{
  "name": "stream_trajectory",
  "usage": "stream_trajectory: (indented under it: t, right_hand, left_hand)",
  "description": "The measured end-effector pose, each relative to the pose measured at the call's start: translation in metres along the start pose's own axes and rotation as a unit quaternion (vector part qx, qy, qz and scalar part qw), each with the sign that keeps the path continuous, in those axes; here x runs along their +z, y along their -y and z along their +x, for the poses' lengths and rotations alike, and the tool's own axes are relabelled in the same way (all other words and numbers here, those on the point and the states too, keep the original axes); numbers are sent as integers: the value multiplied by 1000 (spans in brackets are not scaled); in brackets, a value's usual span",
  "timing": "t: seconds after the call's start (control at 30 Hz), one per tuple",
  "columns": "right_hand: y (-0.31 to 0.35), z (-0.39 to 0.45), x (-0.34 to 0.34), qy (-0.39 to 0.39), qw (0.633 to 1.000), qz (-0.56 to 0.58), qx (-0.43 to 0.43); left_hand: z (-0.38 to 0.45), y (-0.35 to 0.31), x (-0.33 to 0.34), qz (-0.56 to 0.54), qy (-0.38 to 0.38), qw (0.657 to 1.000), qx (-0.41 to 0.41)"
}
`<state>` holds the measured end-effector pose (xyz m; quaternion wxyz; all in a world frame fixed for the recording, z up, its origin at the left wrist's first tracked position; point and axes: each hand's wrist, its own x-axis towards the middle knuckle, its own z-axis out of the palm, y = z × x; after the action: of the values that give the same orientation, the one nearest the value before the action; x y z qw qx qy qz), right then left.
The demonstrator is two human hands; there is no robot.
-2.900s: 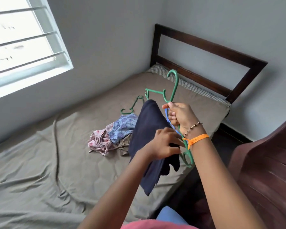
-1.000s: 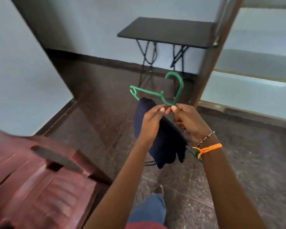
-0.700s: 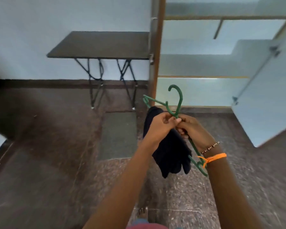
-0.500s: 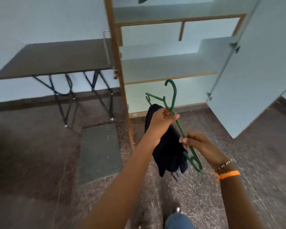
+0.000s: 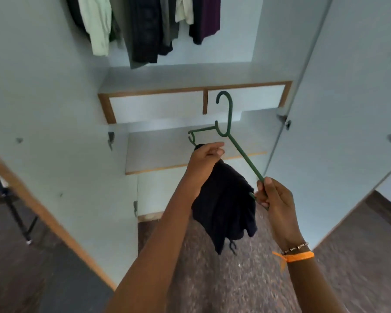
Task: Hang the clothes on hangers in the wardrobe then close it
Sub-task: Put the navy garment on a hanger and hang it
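2 open doors flank the pale blue wardrobe (image 5: pixel 43 91); hung garments (image 5: pixel 145 28) up top, speckled floor (image 5: pixel 224 279) below. Dark navy folded garment (image 5: pixel 224 199) drapes the green plastic hanger (image 5: pixel 229 123) in front of the shelves. Left hand (image 5: pixel 204 157) fingers pinch the cloth at the bar; right hand (image 5: pixel 272 195) fingers grip the hanger's lower arm. Level the hanger, lift the hook to the rail, which is out of view.

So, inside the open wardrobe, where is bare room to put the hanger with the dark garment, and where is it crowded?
Bare: the pale shelf below the two white drawers, and the wall right of the purple garment. Crowded: the hanging clothes at upper left.
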<state>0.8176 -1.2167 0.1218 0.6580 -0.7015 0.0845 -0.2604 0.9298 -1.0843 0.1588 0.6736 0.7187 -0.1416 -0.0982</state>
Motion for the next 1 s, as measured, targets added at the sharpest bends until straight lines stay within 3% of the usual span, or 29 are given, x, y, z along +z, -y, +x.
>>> stream_trajectory:
  t: [0.33, 0.7, 1.0]
  right_hand:
    - [75, 280, 5, -73, 984, 117, -111]
    - [196, 584, 42, -115, 953, 146, -241]
    - [279, 798, 70, -93, 929, 119, -339]
  left_hand:
    - [221, -74, -3, 73, -4, 994, 81]
    - [488, -216, 3, 124, 39, 979, 160]
    - [656, -305, -1, 154, -57, 955, 246]
